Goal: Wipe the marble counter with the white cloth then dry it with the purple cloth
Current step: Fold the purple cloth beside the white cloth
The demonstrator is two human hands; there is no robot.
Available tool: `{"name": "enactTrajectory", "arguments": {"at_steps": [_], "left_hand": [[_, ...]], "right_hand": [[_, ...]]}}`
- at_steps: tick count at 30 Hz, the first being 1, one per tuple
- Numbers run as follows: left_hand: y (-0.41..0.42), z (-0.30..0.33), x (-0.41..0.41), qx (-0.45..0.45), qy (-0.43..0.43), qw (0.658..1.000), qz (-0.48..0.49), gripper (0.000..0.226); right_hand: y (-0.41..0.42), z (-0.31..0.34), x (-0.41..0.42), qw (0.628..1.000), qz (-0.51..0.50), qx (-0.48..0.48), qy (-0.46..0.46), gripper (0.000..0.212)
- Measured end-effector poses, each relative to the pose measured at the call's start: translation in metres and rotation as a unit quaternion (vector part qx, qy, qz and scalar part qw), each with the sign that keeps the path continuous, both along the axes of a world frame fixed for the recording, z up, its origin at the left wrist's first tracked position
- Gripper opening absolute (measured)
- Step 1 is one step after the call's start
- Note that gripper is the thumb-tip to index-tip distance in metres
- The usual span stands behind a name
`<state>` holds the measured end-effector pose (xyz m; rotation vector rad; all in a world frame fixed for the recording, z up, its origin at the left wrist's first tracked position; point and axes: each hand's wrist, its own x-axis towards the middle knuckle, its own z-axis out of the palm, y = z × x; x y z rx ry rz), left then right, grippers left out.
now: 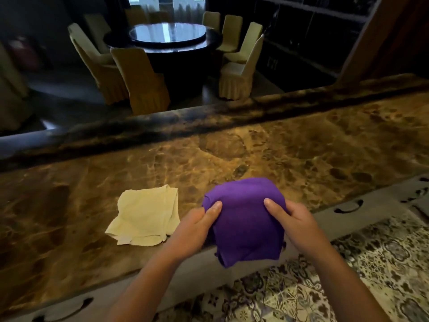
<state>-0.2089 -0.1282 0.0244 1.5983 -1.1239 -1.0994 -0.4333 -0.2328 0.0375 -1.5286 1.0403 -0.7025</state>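
Note:
The brown marble counter [290, 147] runs across the view from lower left to upper right. A purple cloth [246, 221] hangs bunched over the counter's near edge, lifted between both hands. My left hand [197, 225] grips its left side with the thumb on top. My right hand [290, 216] grips its right side the same way. The white cloth [146, 216], folded and crumpled, lies flat on the counter just left of my left hand, touched by neither hand.
A raised dark marble ledge [185, 119] borders the counter's far side. Beyond it stand a round dark dining table [167, 40] and several covered chairs [144, 82]. Patterned floor tiles [325, 287] lie below the counter's near edge. Dark shelving [313, 31] at the right.

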Motion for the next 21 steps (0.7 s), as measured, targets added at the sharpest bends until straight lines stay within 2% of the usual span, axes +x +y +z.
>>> {"name": "enactTrajectory", "arguments": {"at_steps": [4, 8, 10, 12, 13, 15, 19, 21], "left_hand": [[-0.043, 0.002, 0.002, 0.007, 0.040, 0.997, 0.070, 0.043], [-0.093, 0.003, 0.028, 0.011, -0.013, 0.991, 0.133, 0.048], [-0.110, -0.002, 0.039, 0.036, -0.013, 0.986, 0.163, 0.049], [-0.121, -0.013, 0.049, 0.066, -0.030, 0.981, 0.182, 0.049], [-0.123, -0.020, 0.052, 0.081, -0.046, 0.979, 0.183, 0.050], [-0.124, -0.033, 0.057, 0.109, -0.067, 0.975, 0.181, 0.053], [-0.121, -0.048, 0.061, 0.153, -0.044, 0.969, 0.190, 0.055], [-0.120, -0.051, 0.058, 0.155, -0.105, 0.964, 0.190, 0.058]], "right_hand": [[-0.060, -0.010, 0.020, 1.000, 0.023, -0.011, 0.007, 0.029], [-0.108, -0.014, 0.057, 0.999, 0.016, 0.001, -0.027, 0.025], [-0.125, -0.021, 0.076, 0.998, 0.022, 0.053, -0.029, 0.022], [-0.135, -0.032, 0.092, 0.987, 0.033, 0.151, -0.034, 0.021], [-0.140, -0.038, 0.097, 0.984, 0.040, 0.170, -0.014, 0.021], [-0.150, -0.050, 0.103, 0.987, 0.055, 0.135, 0.067, 0.025], [-0.160, -0.065, 0.105, 0.974, 0.074, 0.071, 0.200, 0.048], [-0.159, -0.067, 0.104, 0.961, 0.103, 0.029, 0.256, 0.055]]}}
